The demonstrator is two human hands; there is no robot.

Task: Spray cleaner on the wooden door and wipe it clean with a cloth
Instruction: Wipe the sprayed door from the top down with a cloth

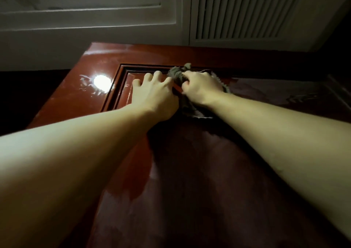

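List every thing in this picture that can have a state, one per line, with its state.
Glossy red-brown wooden door: wet streaks near the glare, upper left.
Grey crumpled cloth: bunched, pressed on the door.
Left hand: fingers spread, beside the cloth.
Right hand: gripping the cloth.
White louvred vent: slats closed.

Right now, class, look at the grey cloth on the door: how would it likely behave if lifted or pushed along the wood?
The cloth is bunched into folds under the right hand, so it is probably floppy and would droop if lifted. It looks thin, so likely light. The door is glossy, with a bright reflection, so the cloth would probably slide easily when pushed.
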